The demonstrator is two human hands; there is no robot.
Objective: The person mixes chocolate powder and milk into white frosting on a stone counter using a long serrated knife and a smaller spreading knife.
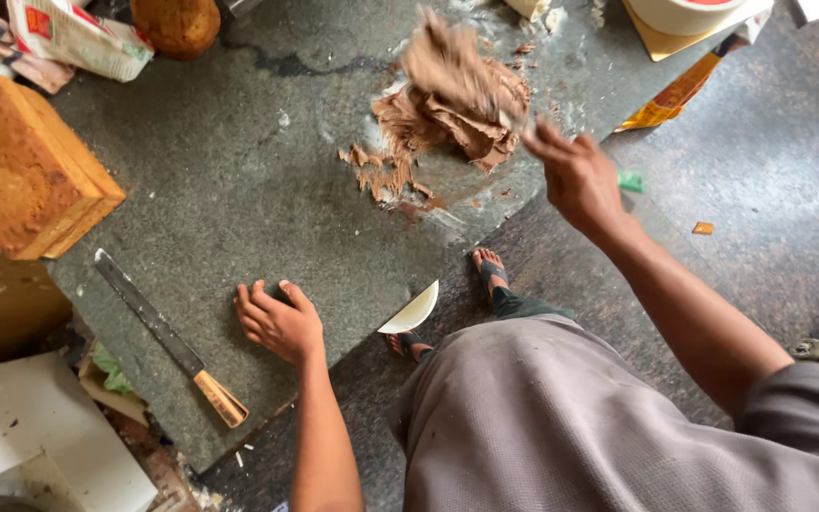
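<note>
resting beside the wooden-handled long knife (168,339) on the grey stone slab (229,180), your left hand (279,320) lies loosely curled and empty, while your right hand (575,175), its grip too blurred to tell, swings by the brown putty heap (452,109), which could spatter off the slab.

1. Blurred by motion: brown putty lump (449,59) above the right hand (575,180); grip unclear.
2. Cut off at top edge: round brown object (177,23), white tub (680,13).
3. Partly hidden under grey garment (561,417): both feet.

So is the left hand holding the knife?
No, the left hand rests flat on the stone slab, while the knife lies untouched beside it.
</note>
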